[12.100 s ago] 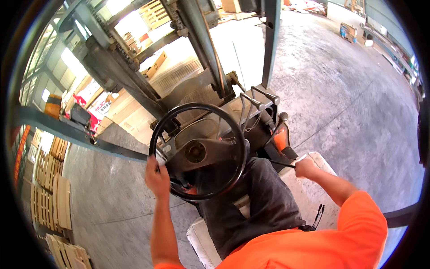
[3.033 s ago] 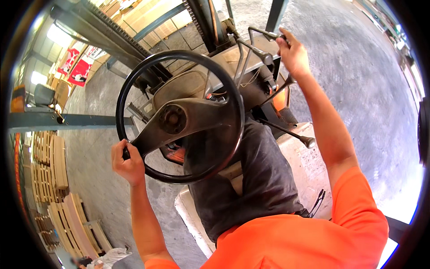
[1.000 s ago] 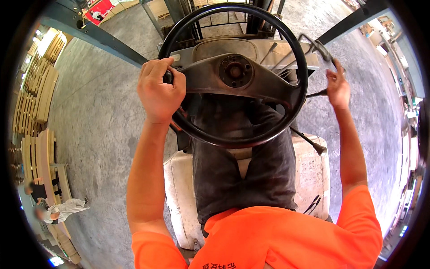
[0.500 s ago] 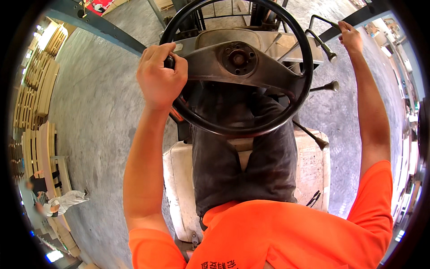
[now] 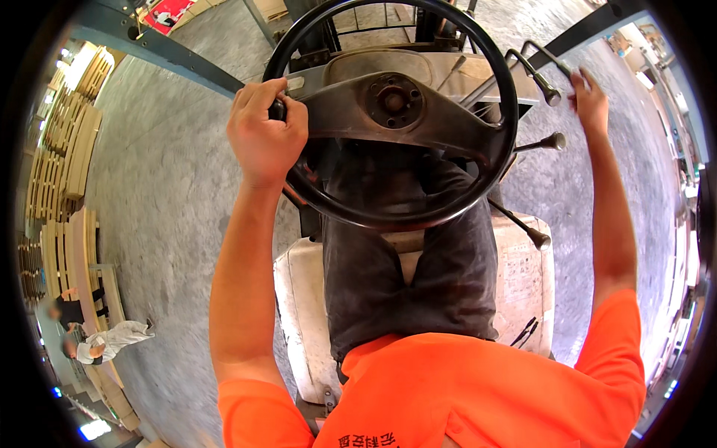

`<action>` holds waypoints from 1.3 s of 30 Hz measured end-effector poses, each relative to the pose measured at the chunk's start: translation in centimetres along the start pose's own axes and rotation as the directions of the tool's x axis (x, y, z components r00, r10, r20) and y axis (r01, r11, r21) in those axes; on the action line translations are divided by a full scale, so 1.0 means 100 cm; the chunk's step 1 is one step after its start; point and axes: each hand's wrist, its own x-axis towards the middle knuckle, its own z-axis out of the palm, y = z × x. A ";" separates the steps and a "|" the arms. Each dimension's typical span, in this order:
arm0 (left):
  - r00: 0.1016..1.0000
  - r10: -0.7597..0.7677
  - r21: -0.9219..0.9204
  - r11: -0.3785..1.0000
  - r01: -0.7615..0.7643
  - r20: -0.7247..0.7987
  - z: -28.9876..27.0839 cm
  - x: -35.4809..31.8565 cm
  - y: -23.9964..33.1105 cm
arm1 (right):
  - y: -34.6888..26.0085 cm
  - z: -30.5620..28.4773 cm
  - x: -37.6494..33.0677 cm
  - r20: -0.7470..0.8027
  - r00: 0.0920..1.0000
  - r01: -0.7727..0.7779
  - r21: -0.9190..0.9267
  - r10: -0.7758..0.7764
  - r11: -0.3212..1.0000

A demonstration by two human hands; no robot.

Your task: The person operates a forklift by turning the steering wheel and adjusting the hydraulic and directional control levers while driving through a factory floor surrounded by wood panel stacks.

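Observation:
My left hand (image 5: 263,134) is closed round a black spinner knob (image 5: 278,110) on the left rim of the black steering wheel (image 5: 489,175). Far out to the right, my right hand (image 5: 591,104) has its fingers at the end of a thin bent control lever (image 5: 549,57). No knob shows on that lever's end, which the fingers cover; they are slightly blurred. Just left of this hand is another bent lever with a dark knob (image 5: 552,96). A straight lever (image 5: 553,141) sticks out lower down, to the right of the wheel.
I sit in a forklift; its mast (image 5: 429,26) rises ahead and blue-grey posts (image 5: 179,61) stand either side. Another lever (image 5: 538,238) is beside my right leg. Stacked wooden pallets (image 5: 63,142) line the left, where people (image 5: 112,340) are by boards. Grey concrete floor (image 5: 172,187) surrounds the truck.
My right hand has come back toward me, and the end of the bent lever has come down with it. My left hand stays on the knob; the wheel looks nearly unchanged.

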 end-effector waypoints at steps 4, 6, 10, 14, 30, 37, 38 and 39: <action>1.000 -0.004 0.000 1.000 0.004 -0.009 0.000 -0.002 0.002 | 0.108 -0.010 -0.132 0.155 0.983 0.074 0.154 -0.098 0.985; 1.000 -0.026 -0.018 1.000 0.025 -0.009 0.001 -0.003 0.000 | 0.164 -0.013 -0.205 0.336 0.942 -0.022 0.082 -0.007 0.996; 0.999 -0.036 0.021 0.999 0.035 0.027 0.000 -0.005 0.003 | 0.157 -0.004 -0.275 0.310 0.945 0.175 -0.200 -0.107 0.964; 0.998 -0.050 0.014 0.999 0.050 0.041 0.004 -0.006 0.003 | 0.162 0.035 -0.218 0.175 0.982 0.135 -0.369 -0.073 0.920; 0.989 -0.076 0.081 0.994 0.066 0.127 -0.004 -0.009 -0.009 | 0.039 0.042 -0.119 0.164 0.975 0.140 0.071 -0.150 0.988; 0.993 -0.035 0.058 0.998 0.028 0.113 -0.001 -0.003 -0.005 | -0.028 0.036 -0.053 0.096 0.982 0.167 -0.065 -0.160 0.984; 0.994 -0.026 0.061 0.998 0.020 0.108 -0.001 -0.003 -0.004 | -0.035 0.035 -0.042 0.136 0.988 0.088 -0.096 -0.075 0.991; 0.994 -0.020 0.069 0.998 0.013 0.105 -0.003 -0.002 -0.003 | -0.040 0.036 -0.037 0.169 0.984 0.086 -0.125 -0.065 0.988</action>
